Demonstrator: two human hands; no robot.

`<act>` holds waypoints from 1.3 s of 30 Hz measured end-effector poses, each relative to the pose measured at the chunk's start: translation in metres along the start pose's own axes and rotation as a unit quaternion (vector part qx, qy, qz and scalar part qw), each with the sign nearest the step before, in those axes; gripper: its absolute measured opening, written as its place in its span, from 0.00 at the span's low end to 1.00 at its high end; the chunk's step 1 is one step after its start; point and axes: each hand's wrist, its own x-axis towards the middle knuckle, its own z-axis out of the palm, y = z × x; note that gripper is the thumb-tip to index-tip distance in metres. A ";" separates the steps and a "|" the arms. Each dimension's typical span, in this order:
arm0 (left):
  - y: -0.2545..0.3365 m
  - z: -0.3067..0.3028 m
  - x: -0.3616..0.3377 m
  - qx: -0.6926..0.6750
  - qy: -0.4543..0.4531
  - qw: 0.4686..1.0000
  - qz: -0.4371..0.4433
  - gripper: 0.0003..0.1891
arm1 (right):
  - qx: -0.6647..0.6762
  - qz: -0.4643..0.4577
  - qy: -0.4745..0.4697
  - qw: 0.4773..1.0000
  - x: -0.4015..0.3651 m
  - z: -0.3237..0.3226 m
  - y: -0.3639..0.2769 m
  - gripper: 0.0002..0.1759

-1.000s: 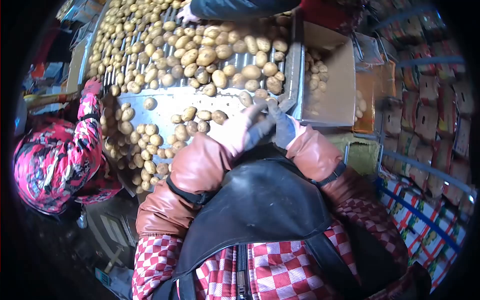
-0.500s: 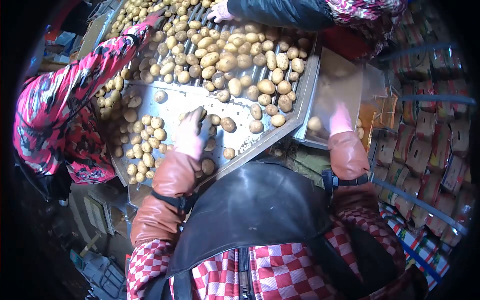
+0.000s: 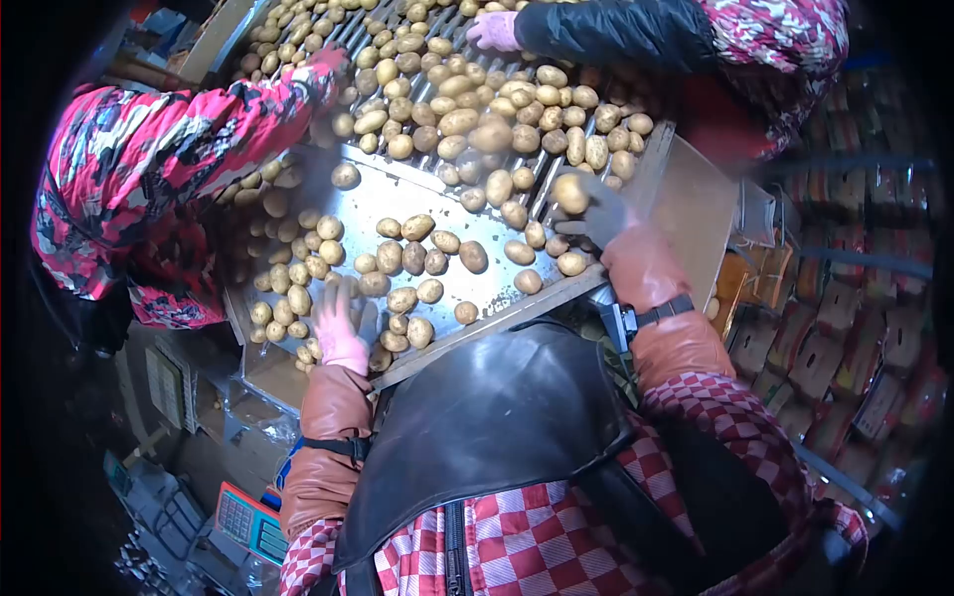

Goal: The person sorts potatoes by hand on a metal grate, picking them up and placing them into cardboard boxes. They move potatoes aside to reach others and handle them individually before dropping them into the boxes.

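Observation:
My right hand, in a grey and pink glove, grips a potato at the right edge of the sorting table. My left hand, gloved in pink and grey, rests among potatoes at the near left with its fingers spread. Just left of it lies a cluster of small potatoes. Between my hands, several loose potatoes are scattered on the flat metal tray. Beyond the tray, many potatoes cover the slatted rollers.
A co-worker's sleeve reaches in from the left, and another person's gloved hand works at the far side. A cardboard box stands at the right edge. Stacked cartons fill the right side; a scale is below left.
My right hand has moved from the cardboard box left to the table and now holds a potato. My left hand has shifted left and nearer to me, away from the middle potatoes.

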 end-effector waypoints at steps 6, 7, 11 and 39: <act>-0.011 0.016 -0.021 0.075 -0.026 0.995 -0.054 0.39 | -0.100 -0.027 0.226 0.969 0.059 -0.019 -0.067 0.30; -0.007 0.016 -0.019 0.105 -0.041 0.992 -0.047 0.40 | -0.503 -0.042 0.306 0.808 0.073 -0.015 -0.071 0.28; 0.001 0.019 -0.013 0.129 -0.040 0.989 -0.056 0.41 | -0.833 0.013 0.310 0.459 0.103 0.018 -0.059 0.26; 0.173 0.083 0.248 0.039 -0.151 0.961 0.227 0.33 | 0.296 -0.139 -0.056 0.943 -0.067 0.020 0.044 0.30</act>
